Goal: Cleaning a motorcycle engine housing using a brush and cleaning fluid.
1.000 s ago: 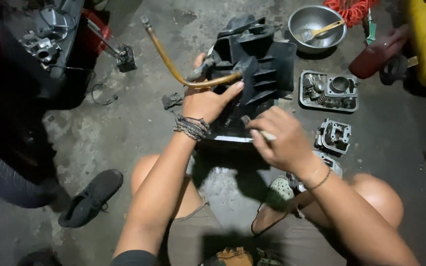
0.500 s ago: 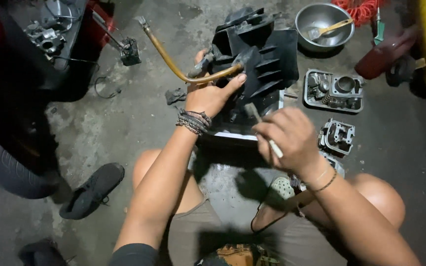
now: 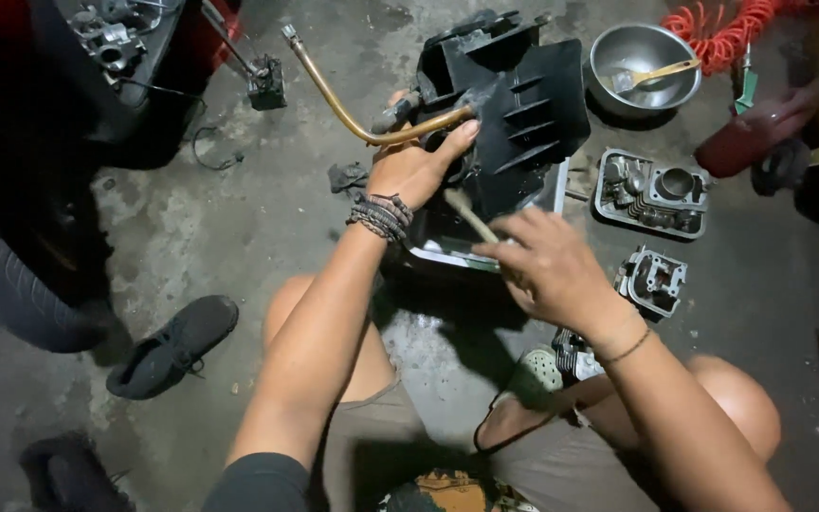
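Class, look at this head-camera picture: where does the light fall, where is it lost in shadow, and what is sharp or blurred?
Head view: light falls brightest on the grey concrete floor and both forearms; the steel bowl shows mild glare; the upper left corner and the ribbed black plastic housing sink into shadow. The left hand is sharp; the right hand, holding a thin pale tool, is slightly soft.

Single head-worn view, looking steeply down — close over both hands, knees and concrete floor (image 3: 239, 218)
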